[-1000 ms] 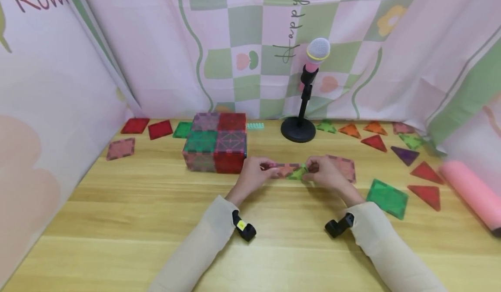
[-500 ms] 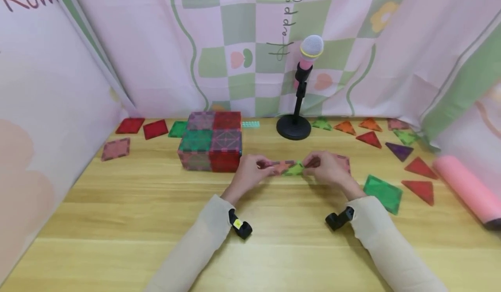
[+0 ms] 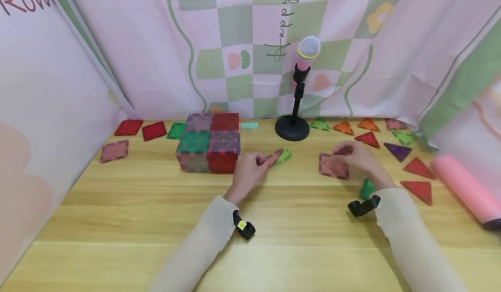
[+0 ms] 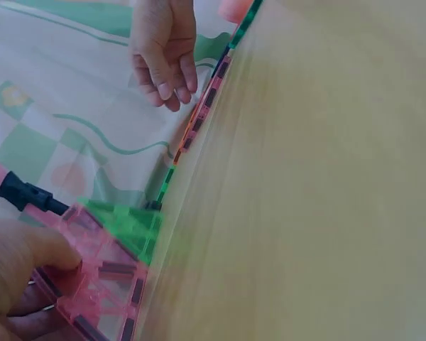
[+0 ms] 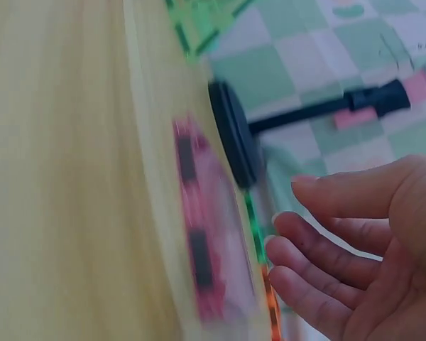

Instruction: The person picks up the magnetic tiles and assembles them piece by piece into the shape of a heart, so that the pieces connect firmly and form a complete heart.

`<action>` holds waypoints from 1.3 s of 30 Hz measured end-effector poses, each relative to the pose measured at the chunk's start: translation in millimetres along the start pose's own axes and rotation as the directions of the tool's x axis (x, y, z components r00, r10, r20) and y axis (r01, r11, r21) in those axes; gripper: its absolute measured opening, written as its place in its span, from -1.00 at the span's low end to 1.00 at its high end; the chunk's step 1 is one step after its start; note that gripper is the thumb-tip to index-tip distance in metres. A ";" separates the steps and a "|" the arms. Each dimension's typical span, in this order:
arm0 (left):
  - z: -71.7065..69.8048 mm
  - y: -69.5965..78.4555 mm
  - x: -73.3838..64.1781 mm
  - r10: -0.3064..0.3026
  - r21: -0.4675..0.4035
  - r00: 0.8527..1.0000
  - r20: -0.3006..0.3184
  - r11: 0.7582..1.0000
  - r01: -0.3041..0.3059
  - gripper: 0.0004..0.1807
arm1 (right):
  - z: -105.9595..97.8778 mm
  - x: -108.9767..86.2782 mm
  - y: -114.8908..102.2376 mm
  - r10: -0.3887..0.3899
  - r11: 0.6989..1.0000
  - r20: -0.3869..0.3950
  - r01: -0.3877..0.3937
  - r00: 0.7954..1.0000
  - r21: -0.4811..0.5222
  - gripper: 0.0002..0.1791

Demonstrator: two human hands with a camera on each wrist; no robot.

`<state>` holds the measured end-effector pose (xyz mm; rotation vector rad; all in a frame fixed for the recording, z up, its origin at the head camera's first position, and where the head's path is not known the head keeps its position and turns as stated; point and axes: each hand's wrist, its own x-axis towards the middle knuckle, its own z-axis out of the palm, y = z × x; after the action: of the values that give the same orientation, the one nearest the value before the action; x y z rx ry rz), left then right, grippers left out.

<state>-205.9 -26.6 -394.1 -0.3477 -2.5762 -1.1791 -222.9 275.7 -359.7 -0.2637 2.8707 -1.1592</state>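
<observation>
My left hand [image 3: 249, 169] pinches a pink magnetic tile [image 4: 103, 280] between thumb and fingers, held on edge at the tabletop. A green triangular magnetic tile [image 4: 131, 224] joins it along one side, pointing away from the hand. My right hand [image 3: 357, 158] hovers near a pink square tile [image 3: 332, 168] lying on the table. In the right wrist view its fingers [image 5: 319, 273] are loosely bent with nothing between them. Just left of the left hand stands a box built of tiles [image 3: 209, 146], with red, green, pink and purple panels.
Several triangles, among them a purple triangle [image 3: 398, 151] and a red triangle [image 3: 419, 169], lie at the right. A microphone stand [image 3: 292, 128] stands at the back. Red tiles [image 3: 154, 131] lie back left, and a pink roll [image 3: 463, 189] lies far right.
My right hand has let go of the green triangle and moved right, over the flat pink tile. The left hand keeps the joined pieces, which now slant up to the right.
</observation>
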 end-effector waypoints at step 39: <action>6.5 10.2 23.2 -0.045 0.184 0.997 0.062 0.982 0.033 -0.86 | -81.0 61.4 82.5 0.119 0.869 0.217 0.004 0.969 -0.494 -0.42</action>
<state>-225.1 -12.9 -382.8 -0.3017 -2.7335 -0.9483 -302.9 379.3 -356.5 -0.3026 2.8704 -0.3295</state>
